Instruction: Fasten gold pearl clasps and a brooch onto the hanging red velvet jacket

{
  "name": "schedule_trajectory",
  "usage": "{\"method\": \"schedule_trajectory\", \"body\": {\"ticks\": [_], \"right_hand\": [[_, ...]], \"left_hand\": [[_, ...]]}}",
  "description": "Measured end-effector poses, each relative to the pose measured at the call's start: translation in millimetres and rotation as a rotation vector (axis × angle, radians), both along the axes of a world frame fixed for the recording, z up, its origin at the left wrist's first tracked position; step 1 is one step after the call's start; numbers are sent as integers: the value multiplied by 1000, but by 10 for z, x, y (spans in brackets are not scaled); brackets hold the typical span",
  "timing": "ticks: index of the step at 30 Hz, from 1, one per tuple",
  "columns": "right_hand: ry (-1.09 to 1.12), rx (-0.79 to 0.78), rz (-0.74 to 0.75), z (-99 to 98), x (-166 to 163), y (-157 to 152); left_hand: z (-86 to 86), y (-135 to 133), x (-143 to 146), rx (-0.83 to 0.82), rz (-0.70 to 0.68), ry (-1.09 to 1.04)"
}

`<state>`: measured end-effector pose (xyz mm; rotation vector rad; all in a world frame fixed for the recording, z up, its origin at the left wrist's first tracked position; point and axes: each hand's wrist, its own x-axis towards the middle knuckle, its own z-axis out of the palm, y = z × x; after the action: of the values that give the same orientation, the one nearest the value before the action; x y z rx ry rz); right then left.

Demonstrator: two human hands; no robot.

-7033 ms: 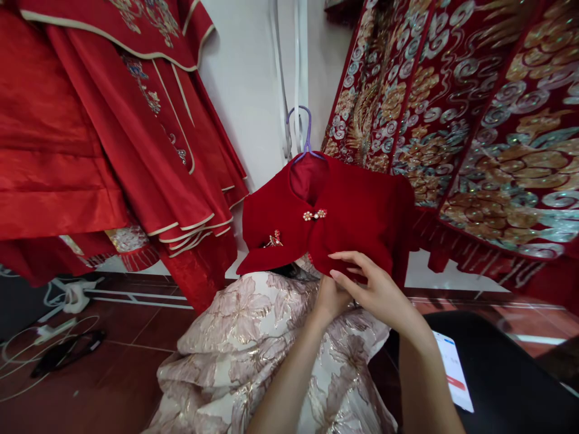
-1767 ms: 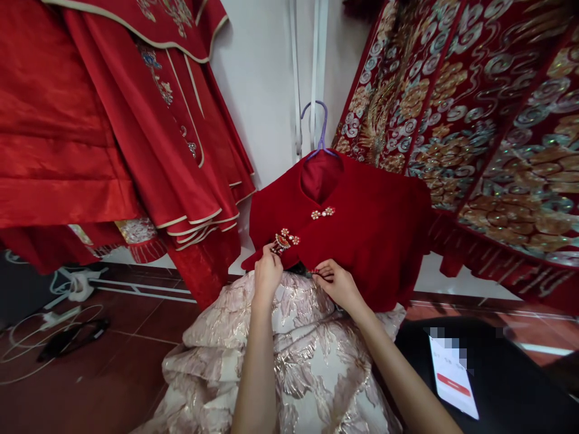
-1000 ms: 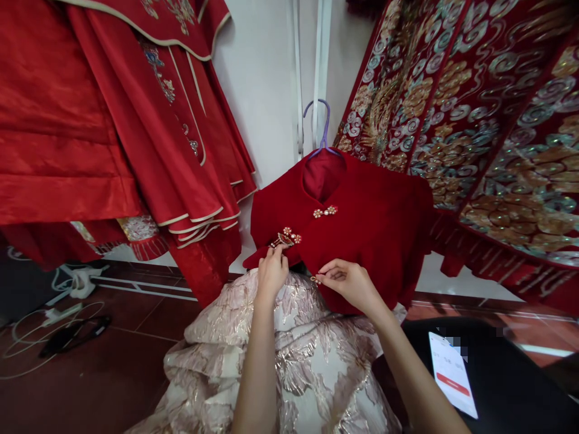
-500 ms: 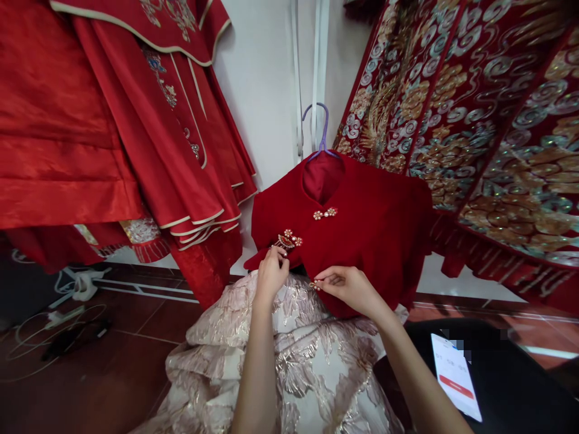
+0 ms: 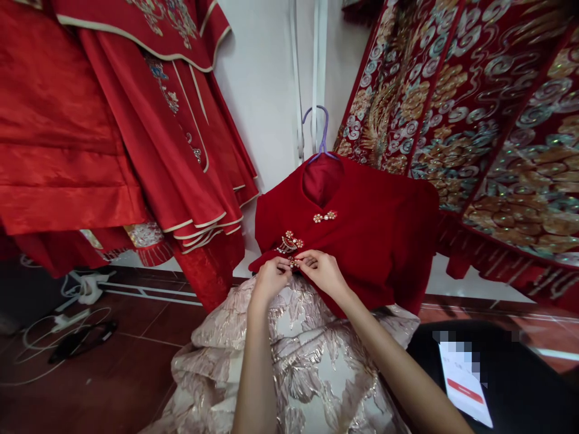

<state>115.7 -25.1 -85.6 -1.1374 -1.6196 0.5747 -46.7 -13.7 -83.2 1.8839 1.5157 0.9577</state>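
Right grip (image 5: 322, 271) on clasp (image 5: 293, 263), apparently beaded.

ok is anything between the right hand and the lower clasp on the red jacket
Nothing visible: the right hand has its fingertips at the lower clasp, with the left hand at its other side. The brooch sits just above, not between.

Clock centre: the jacket (image 5: 362, 211) before you. Hanger (image 5: 323, 143) and pole (image 5: 319, 60) at 12. Fan ornament (image 5: 289, 243) at the upper clasp's (image 5: 326, 217) 8. Brocade cloth (image 5: 294, 361) at 6, nearest you, partly under hem. Robe (image 5: 154, 132) at 10; second robe (image 5: 511, 108), 2. Smartphone (image 5: 465, 386) on seat (image 5: 529, 386), 4. Cord tangle (image 5: 72, 348) on floor (image 5: 133, 367), 8.
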Motion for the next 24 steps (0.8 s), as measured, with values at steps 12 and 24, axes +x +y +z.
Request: {"method": "schedule_trajectory", "body": {"ticks": [12,24], "right_hand": [[-86,66,-75,-150,-14,38],[-67,119,-108,-276,-118,50]], "left_hand": [[30,-86,204,131,155,110],[-36,-25,149,98,163,42]]}}
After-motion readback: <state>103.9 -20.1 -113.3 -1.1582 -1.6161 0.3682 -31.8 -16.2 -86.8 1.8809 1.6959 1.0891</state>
